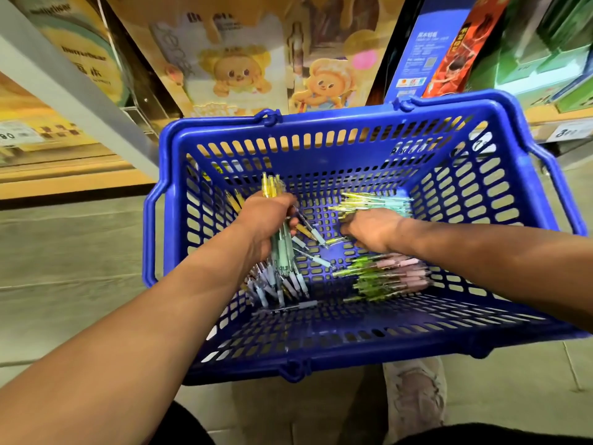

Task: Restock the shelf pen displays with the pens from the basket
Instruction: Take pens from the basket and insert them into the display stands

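Fingers (288,202) of the left hand (268,220) are curled tight round a bundle of pens (282,252). Yellow ends stick up above the fist and mint barrels hang below it. The right hand (373,231) reaches palm-down toward the basket floor. Its fingers fold under, out of sight, so I cannot tell whether they pinch a pen or only touch.

Remaining stock lies loose in the blue basket (321,130):
- green and pink pens (388,277) just beside the right wrist
- pale lavender pens (279,289) under the left wrist
- mint and yellow pens (375,202) beyond the right hand

Handling, as a judgement: light, stiff, smooth plastic. The barrels probably slide against each other in a bunch, and clips may snag in the basket's slots. Best taken mid-barrel, ends aligned, in a modest handful.

The shelf behind carries a bear display card (237,75) with its lettering blurred. A price tag (12,134) at left shows "90". A blue card (417,53) bears Chinese characters too small to read.
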`<state>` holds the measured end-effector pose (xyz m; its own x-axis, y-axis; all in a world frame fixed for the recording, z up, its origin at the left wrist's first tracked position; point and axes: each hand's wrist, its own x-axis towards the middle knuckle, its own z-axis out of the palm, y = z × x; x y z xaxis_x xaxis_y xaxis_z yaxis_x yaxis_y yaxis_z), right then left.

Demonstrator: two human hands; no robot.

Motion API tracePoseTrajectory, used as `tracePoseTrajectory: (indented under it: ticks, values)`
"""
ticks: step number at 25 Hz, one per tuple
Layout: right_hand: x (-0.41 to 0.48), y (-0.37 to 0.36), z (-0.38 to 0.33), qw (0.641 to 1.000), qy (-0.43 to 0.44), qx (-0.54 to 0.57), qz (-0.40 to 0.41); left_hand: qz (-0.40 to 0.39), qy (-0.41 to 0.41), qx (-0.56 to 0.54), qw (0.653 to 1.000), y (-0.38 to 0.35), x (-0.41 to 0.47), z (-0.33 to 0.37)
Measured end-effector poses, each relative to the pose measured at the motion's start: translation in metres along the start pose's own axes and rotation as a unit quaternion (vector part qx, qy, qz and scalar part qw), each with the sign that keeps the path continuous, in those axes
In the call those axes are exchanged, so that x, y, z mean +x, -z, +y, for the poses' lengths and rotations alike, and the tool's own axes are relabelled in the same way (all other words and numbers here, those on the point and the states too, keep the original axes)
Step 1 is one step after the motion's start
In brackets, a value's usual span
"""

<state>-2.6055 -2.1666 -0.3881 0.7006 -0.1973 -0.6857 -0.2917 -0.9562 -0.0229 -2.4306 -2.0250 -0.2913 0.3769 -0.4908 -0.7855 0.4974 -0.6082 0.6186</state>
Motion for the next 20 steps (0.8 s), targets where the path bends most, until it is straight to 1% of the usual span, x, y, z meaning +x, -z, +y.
tracePoseTrajectory:
  ticks: [3, 6, 8, 9, 10, 11, 13, 14, 15, 16, 17, 19, 20]
  values:
    - [0.006, -0.005, -0.005, 1.0, -0.017, 0.01, 0.019, -0.007, 0.005, -0.009, 1.0, 0.0, 0.0, 0.003]
    - [0.008, 0.001, 0.002, 0.997, -0.05, 0.051, 0.017, -0.015, 0.01, -0.029, 0.999, -0.003, 0.001, 0.005]
    - [0.009, 0.01, 0.011, 0.99, -0.065, 0.126, 0.024, -0.016, 0.018, -0.046, 0.999, -0.005, 0.002, 0.005]
    - [0.008, 0.015, 0.015, 0.975, -0.076, 0.203, 0.043, -0.015, 0.021, -0.053, 0.998, -0.007, 0.003, 0.005]
    - [0.005, 0.019, 0.017, 0.946, -0.087, 0.304, 0.069, -0.011, 0.022, -0.053, 0.998, -0.009, 0.004, 0.005]
    - [0.002, 0.024, 0.015, 0.901, -0.094, 0.411, 0.096, -0.006, 0.022, -0.049, 0.999, -0.012, 0.005, 0.005]
    - [-0.008, 0.033, 0.004, 0.787, -0.085, 0.598, 0.125, 0.003, 0.02, -0.034, 0.999, -0.017, 0.008, 0.003]
    - [-0.012, 0.037, -0.003, 0.74, -0.073, 0.656, 0.128, 0.005, 0.021, -0.028, 0.999, -0.018, 0.009, 0.002]
    - [-0.015, 0.04, -0.012, 0.705, -0.057, 0.695, 0.13, 0.003, 0.021, -0.025, 0.999, -0.019, 0.01, 0.001]
    - [-0.016, 0.042, -0.019, 0.684, -0.043, 0.716, 0.132, -0.002, 0.024, -0.019, 1.0, -0.02, 0.01, 0.001]
    - [-0.017, 0.044, -0.026, 0.672, -0.035, 0.727, 0.138, -0.009, 0.03, -0.008, 0.999, -0.021, 0.009, 0.0]
    - [-0.018, 0.046, -0.036, 0.662, -0.037, 0.732, 0.154, -0.014, 0.037, 0.02, 0.999, -0.023, 0.011, -0.005]
    - [-0.019, 0.045, -0.04, 0.666, -0.034, 0.728, 0.159, -0.012, 0.035, 0.029, 0.999, -0.022, 0.012, -0.007]
